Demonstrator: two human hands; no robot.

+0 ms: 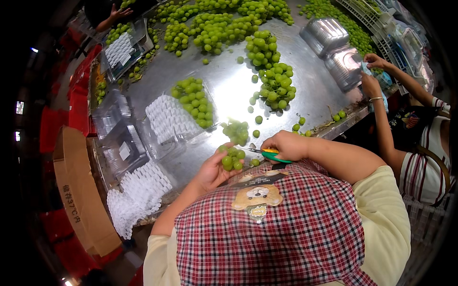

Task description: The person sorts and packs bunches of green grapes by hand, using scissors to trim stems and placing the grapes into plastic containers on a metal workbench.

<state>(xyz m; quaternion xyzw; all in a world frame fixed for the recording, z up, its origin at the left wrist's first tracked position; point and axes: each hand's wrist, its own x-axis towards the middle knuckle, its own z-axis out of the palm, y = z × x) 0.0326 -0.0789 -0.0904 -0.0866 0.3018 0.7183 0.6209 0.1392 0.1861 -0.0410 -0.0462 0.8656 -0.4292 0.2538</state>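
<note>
My left hand (pixel 215 169) holds a small cluster of green grapes (pixel 233 159) just in front of the apron. In my right hand (pixel 286 146) is a pair of fruit snips with green and orange handles (pixel 276 157); the blades reach to the top of that cluster. Just beyond lies another small grape cluster (pixel 237 131), partly blurred by glare. Further left sits an open clear plastic clamshell (pixel 157 148), holding a grape bunch (pixel 195 102) and a white foam net sheet (pixel 170 118). Larger grape bunches (pixel 277 85) lie ahead on the metal table (pixel 229 78).
Stacked clear clamshells (pixel 120 139) and foam nets (pixel 137 193) line the left edge, beside a cardboard box (pixel 80 193). Many grape bunches (pixel 222 28) cover the far side. At right, a person's hands (pixel 372 77) work near more stacked clamshells (pixel 331 46). Another person's hand (pixel 116 16) shows at upper left.
</note>
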